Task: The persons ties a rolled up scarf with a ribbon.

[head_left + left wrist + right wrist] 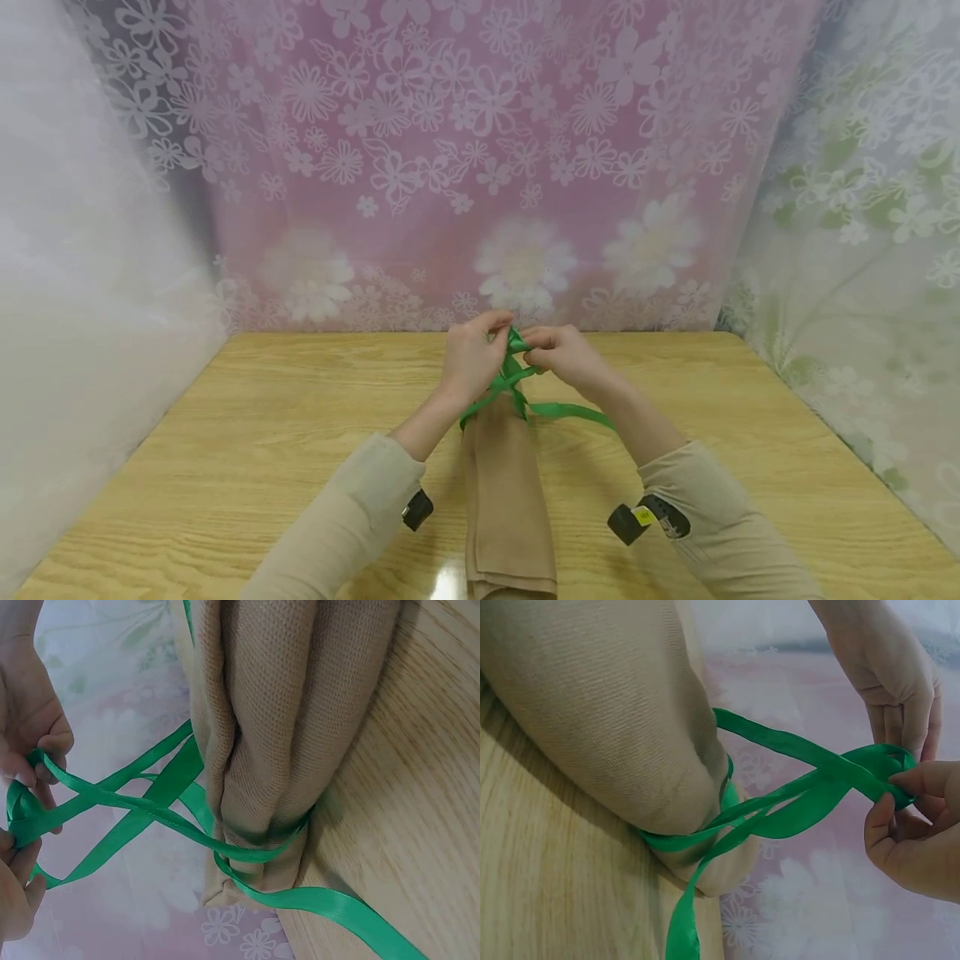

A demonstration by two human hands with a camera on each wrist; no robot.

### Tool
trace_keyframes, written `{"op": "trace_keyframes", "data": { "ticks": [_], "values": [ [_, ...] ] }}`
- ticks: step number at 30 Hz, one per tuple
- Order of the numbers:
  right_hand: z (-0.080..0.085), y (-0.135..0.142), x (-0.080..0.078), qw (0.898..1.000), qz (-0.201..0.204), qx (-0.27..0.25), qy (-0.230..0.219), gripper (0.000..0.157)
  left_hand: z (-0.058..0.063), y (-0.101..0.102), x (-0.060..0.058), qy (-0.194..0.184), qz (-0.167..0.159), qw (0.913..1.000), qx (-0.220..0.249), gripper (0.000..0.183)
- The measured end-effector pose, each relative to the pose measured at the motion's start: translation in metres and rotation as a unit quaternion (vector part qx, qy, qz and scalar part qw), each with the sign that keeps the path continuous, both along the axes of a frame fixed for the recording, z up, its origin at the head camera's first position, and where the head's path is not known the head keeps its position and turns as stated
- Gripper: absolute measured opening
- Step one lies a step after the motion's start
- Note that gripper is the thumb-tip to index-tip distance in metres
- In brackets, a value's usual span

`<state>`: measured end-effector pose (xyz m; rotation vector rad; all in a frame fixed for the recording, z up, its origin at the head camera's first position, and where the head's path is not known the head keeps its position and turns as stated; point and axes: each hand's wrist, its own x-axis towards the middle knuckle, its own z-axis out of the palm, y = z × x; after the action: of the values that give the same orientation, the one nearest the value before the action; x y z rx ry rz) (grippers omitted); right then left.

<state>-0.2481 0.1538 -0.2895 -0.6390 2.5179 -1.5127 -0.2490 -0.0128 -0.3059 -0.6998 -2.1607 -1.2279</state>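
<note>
A long folded tan cloth lies lengthwise on the table, its coarse weave plain in the left wrist view. Around its far end runs a green satin ribbon, crossed above the cloth and drawn up to both hands. My left hand pinches the ribbon between fingertips. Close beside it, my right hand pinches a folded part of the ribbon with thumb and fingers. In the right wrist view, the right hand partly covers the left fingertips. One ribbon tail trails to the right, under the right forearm.
The light wood-grain table bears the cloth. A pink flowered curtain hangs just behind its far edge, with pale sheets on both sides. Small black wrist cameras sit under the forearms, either side of the cloth.
</note>
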Motion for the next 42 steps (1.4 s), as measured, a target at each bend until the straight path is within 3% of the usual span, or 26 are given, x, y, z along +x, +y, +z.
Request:
{"op": "trace_keyframes", "data": {
  "ticks": [8, 13, 19, 25, 42],
  "values": [
    [-0.006, -0.004, 0.0, 0.994, -0.043, -0.086, -0.041, 0.025, 0.002, 0.001, -0.001, -0.005, -0.003, 0.9999, 0.008, 0.018],
    [-0.011, -0.004, 0.0, 0.99, -0.047, -0.125, -0.049, 0.023, 0.002, 0.001, 0.0, 0.001, -0.002, 0.9999, 0.014, 0.018],
    [-0.015, -0.004, -0.001, 0.979, -0.027, -0.194, -0.057, 0.015, 0.002, 0.002, 0.0, -0.001, -0.008, 0.9998, 0.017, 0.018],
    [-0.018, -0.003, 0.001, 0.962, 0.015, -0.263, -0.076, 0.019, 0.003, 0.003, 0.0, -0.01, -0.004, 0.9998, 0.015, 0.017],
    [-0.018, 0.0, 0.002, 0.949, 0.022, -0.303, -0.089, 0.022, 0.004, 0.005, 0.002, -0.011, -0.006, 0.9997, 0.019, 0.017]
  ]
}}
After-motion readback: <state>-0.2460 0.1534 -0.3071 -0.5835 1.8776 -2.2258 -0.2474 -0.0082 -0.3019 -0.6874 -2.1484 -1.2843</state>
